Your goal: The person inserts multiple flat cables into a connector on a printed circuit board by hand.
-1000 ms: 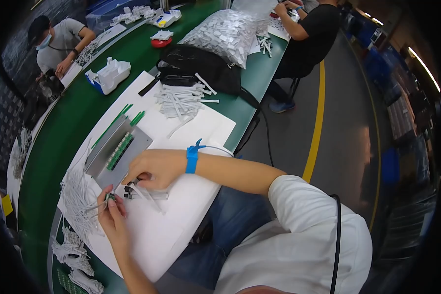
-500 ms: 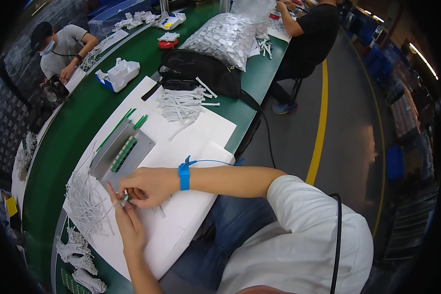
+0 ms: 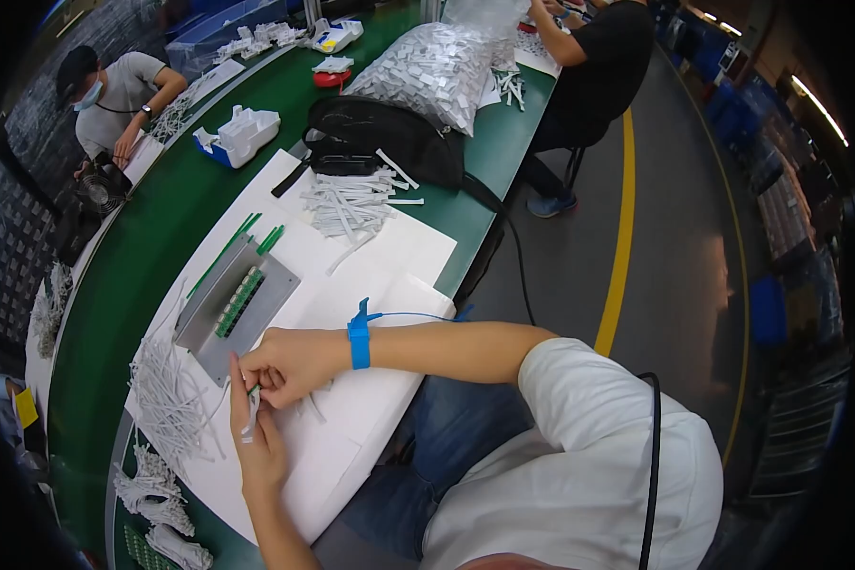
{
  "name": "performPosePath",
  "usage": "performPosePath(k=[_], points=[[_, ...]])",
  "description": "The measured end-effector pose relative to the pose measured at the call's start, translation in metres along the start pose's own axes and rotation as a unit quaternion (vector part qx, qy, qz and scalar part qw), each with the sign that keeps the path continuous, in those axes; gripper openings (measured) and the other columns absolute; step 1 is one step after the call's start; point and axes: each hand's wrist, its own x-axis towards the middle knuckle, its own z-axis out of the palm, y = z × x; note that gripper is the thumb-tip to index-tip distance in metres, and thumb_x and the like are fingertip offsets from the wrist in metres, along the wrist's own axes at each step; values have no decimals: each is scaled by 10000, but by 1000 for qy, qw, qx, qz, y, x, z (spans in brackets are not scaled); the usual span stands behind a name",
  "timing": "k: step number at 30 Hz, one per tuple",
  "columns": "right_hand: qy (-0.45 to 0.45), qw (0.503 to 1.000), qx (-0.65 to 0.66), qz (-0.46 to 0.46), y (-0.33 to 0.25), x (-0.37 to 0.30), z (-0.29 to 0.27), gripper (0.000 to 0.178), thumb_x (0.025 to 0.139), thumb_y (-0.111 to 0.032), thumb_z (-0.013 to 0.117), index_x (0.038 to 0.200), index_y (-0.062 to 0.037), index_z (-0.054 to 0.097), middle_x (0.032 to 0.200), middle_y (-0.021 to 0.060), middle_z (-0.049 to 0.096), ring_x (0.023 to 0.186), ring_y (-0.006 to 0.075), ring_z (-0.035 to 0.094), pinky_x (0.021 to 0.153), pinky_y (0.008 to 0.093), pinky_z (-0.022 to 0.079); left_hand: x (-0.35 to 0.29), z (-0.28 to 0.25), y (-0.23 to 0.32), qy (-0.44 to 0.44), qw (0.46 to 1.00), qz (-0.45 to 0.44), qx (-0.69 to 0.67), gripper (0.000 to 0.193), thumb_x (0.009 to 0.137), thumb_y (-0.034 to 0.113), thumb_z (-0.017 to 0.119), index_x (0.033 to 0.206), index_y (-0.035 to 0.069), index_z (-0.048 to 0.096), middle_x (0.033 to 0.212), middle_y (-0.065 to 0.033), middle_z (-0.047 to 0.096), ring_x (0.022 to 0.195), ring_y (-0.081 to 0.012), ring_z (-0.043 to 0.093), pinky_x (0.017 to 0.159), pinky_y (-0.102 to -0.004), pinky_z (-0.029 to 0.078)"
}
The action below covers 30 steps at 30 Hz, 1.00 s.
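My right hand (image 3: pixel 290 366), with a blue wrist strap (image 3: pixel 358 342) on its wrist, is closed, its fingertips pinching at a small green circuit board (image 3: pixel 254 390). My left hand (image 3: pixel 259 456) meets it from below, its thumb and fingers around the same piece. A short white flat cable (image 3: pixel 250 426) runs from the board across the left palm. Just beyond both hands, a grey metal fixture (image 3: pixel 277 287) carries a row of small green boards (image 3: pixel 238 302). Left of my hands lies a loose heap of thin white cables (image 3: pixel 169 394).
White paper (image 3: pixel 389 252) covers the bench. Farther back are a pile of white strips (image 3: pixel 347 201), a black bag (image 3: pixel 385 138) and a clear bag of white parts (image 3: pixel 427 71). A white-and-blue housing (image 3: pixel 237 136) sits on the green conveyor (image 3: pixel 152 228). Two people work nearby.
Both hands have shifted slightly to the right, and the white cable in my left palm now shows more. The white-and-blue housing on the conveyor has moved a little right and away.
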Motion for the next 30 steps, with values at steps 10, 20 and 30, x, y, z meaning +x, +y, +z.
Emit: performPosePath(k=[10, 20, 30], points=[[41, 987, -137, -66, 6, -2, 1, 136, 765, -74, 656, 866, -25, 581, 623, 95, 624, 527, 219, 615, 521, 314, 492, 1, 3, -2, 1, 998, -36, 59, 670, 811, -80, 387, 1459, -6, 236, 1205, -280, 541, 1060, -404, 582, 904, -376, 462], [35, 953, -270, -135, -3, -10, -23, 447, 749, -7, 640, 1187, -96, 623, 814, 99, 531, 772, 274, 531, 675, 359, 448, -3, -4, -3, 42, 998, -46, 21, 839, 733, -84, 469, 1498, 57, 156, 1025, -146, 469, 786, -241, 526, 705, -320, 479], [293, 790, -509, 176, -34, -46, 39, 737, 624, -604, 751, 904, 32, 507, 873, 188, 512, 807, 325, 513, 695, 419, 412, -1, -16, -14, 146, 984, -58, -87, 764, 737, -119, 395, 1462, 70, 245, 1065, -99, 468, 700, -110, 493, 576, -204, 410]])
